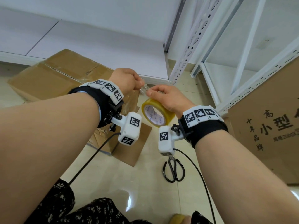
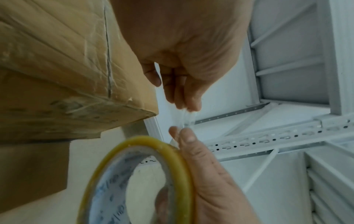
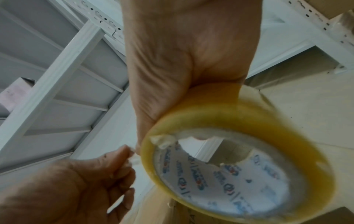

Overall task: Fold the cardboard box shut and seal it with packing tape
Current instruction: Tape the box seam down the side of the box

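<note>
Two hands, right hand (image 1: 168,97) gripping tape roll (image 1: 157,114), left fingers (image 2: 193,100) pinching tape end (image 2: 186,119)

left hand (image 1: 125,80) pinching; right hand (image 1: 168,97) gripping

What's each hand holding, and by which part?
Right hand grips the tape roll by its outer rim at the top. Left hand pinches the peeled free end of the tape between its fingertips.
</note>
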A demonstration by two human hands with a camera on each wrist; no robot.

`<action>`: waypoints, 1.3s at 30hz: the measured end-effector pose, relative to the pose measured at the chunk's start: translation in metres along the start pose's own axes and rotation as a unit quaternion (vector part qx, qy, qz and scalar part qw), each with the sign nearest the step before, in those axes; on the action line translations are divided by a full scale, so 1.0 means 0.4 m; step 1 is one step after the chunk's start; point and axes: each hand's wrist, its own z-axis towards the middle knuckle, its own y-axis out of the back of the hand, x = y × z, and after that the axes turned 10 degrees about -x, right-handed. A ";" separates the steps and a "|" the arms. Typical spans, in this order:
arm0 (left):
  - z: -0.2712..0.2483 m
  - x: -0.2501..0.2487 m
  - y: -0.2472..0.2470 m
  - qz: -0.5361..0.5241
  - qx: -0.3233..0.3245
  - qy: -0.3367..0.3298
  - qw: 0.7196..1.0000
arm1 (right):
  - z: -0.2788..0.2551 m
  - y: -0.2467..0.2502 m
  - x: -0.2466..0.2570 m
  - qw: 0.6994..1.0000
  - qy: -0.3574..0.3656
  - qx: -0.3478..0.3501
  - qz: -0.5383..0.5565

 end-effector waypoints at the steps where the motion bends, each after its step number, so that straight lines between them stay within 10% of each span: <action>1: 0.003 -0.007 0.001 -0.006 -0.008 0.006 1.000 | -0.002 0.000 -0.001 1.000 0.000 0.004 0.010; 14: 0.052 0.026 0.098 0.029 -0.046 0.023 0.998 | -0.025 0.019 -0.022 0.994 -0.039 0.098 -0.015; 24: 0.049 0.036 0.106 0.074 -0.042 0.051 0.995 | 0.020 -0.030 -0.008 0.999 -0.013 0.011 -0.050; 32: 0.061 0.024 0.160 0.410 -0.012 0.088 0.908 | 0.069 -0.087 0.069 0.984 -0.010 0.089 -0.153; 36: 0.059 0.069 0.176 0.263 0.002 0.116 0.958 | 0.093 -0.088 0.080 0.977 0.005 0.112 -0.179; 39: 0.058 0.062 0.169 0.393 0.025 0.119 0.911 | 0.125 -0.094 0.087 0.963 -0.010 0.125 -0.239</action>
